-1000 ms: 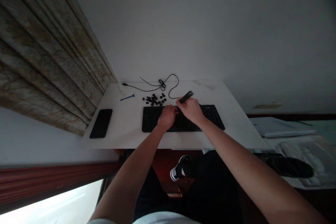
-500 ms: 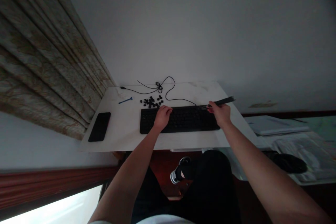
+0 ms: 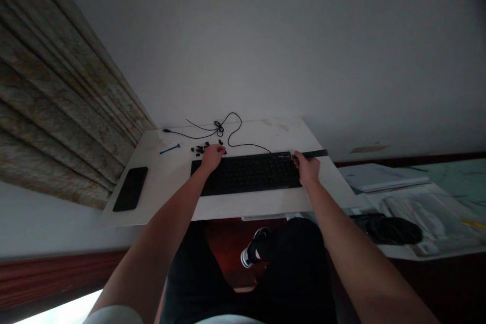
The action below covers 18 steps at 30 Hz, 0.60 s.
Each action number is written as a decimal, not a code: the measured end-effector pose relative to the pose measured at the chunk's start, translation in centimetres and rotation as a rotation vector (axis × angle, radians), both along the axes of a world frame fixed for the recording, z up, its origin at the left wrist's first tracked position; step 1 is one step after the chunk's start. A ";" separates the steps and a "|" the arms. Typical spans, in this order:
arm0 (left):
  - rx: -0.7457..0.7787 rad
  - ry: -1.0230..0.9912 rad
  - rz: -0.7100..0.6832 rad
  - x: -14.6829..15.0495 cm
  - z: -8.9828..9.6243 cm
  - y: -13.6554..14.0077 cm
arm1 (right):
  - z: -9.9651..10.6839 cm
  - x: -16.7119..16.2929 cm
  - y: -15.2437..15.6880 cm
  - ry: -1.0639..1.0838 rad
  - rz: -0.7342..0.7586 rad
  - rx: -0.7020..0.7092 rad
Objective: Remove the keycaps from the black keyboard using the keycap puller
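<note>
A black keyboard (image 3: 246, 177) lies across the white table, its cable running off the back edge. At its upper right, my right hand (image 3: 308, 167) is closed round a dark keycap puller (image 3: 317, 153). Thin wire prongs point left from that hand over the keyboard's top right keys, and the long handle sticks out to the right. My left hand (image 3: 212, 156) is over the keyboard's upper left corner, beside a pile of loose black keycaps (image 3: 199, 150). Its thumb and fingers are pinched together; whatever is between them is too small to make out. The hand covers part of the pile.
Behind the keyboard, a looped black cable (image 3: 218, 127) lies near the wall. To the left are a small blue tool (image 3: 169, 149) and a black phone (image 3: 130, 189). Papers (image 3: 383, 177) and a black bag-like item (image 3: 391, 229) lie on a lower surface at right.
My left hand has moved from the keyboard's top edge to the keycap pile. The puller's handle in my right hand has tipped lower. The whole view has shifted slightly.
</note>
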<state>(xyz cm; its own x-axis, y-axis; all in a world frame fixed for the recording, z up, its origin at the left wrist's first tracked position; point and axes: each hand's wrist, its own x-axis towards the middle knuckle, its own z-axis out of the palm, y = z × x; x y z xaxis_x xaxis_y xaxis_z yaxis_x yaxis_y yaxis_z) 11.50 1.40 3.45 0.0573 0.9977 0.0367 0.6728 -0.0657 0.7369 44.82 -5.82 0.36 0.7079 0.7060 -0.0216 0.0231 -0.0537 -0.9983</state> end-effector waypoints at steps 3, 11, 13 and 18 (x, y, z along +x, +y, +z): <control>0.012 0.209 -0.033 -0.3 0.6 0.9 | -0.2 0.1 -0.1 0.018 0.000 -0.001; 0.150 0.440 -0.107 -0.7 0.6 1.5 | -0.3 0.1 -0.1 0.017 0.001 -0.014; 0.208 0.417 -0.047 -0.7 0.6 1.2 | -0.3 0.1 -0.1 0.017 -0.001 -0.019; 0.279 0.397 -0.067 -0.4 0.0 -1.3 | -0.4 0.3 -0.1 0.014 0.000 -0.017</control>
